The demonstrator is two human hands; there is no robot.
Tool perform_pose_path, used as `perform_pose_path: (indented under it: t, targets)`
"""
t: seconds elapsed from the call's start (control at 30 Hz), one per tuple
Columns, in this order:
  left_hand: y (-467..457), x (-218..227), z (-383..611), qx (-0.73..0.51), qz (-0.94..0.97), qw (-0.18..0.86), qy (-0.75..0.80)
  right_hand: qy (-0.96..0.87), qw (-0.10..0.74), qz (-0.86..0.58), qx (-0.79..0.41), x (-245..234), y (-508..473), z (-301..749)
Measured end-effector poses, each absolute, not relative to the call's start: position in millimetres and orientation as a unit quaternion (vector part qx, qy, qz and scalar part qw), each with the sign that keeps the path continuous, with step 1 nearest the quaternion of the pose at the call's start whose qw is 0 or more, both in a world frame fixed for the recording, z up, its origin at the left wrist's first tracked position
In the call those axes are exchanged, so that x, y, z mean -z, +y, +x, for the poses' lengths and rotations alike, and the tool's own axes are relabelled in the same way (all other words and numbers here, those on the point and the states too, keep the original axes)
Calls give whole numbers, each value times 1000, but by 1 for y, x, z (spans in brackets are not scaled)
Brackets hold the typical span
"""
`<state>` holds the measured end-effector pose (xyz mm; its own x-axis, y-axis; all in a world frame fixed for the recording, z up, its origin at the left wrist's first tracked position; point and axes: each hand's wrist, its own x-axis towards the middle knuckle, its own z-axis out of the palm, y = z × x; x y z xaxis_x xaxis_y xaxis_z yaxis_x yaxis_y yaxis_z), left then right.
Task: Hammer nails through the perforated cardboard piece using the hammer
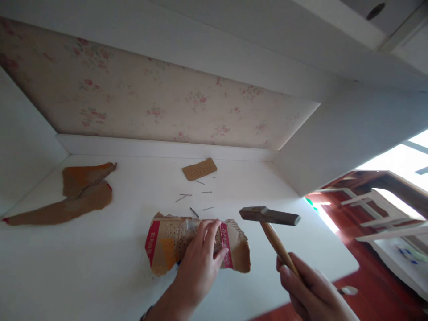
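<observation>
My left hand (200, 258) rests on a torn cardboard piece (167, 245) with red printing and many small holes, fingers curled over its top. My right hand (310, 290) is closed round the wooden handle of a hammer (270, 217), whose metal head hangs just right of the cardboard, above the white surface (100, 267). Several thin nails (187, 196) lie loose behind the cardboard. A small perforated cardboard scrap (199, 169) lies further back, near the rear ledge.
Torn brown cardboard strips (76, 196) lie at the left. White side walls enclose the surface, with floral wallpaper (150, 102) behind. At the right, beyond the surface's edge, are a red floor and white furniture frames (384, 214).
</observation>
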<state>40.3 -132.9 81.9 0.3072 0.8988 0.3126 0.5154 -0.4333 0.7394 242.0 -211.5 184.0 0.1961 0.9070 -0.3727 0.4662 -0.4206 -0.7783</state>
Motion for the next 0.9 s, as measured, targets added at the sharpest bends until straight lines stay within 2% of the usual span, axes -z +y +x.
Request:
perform_pose_path:
  t: [0.17, 0.37, 0.53, 0.9]
  targets:
    - [-137, -94, 33, -383, 776, 252, 432, -459, 255, -749, -404, -158, -197, 254]
    - [-142, -107, 9, -429, 778, 167, 427, -541, 137, -791, -250, -111, -174, 282]
    - [-147, -100, -25, -415, 784, 96, 451, -591, 33, -790, -160, -73, -157, 296]
    - [-149, -83, -75, -389, 738, 3, 551, -619, 12, -782, -79, -42, -130, 293]
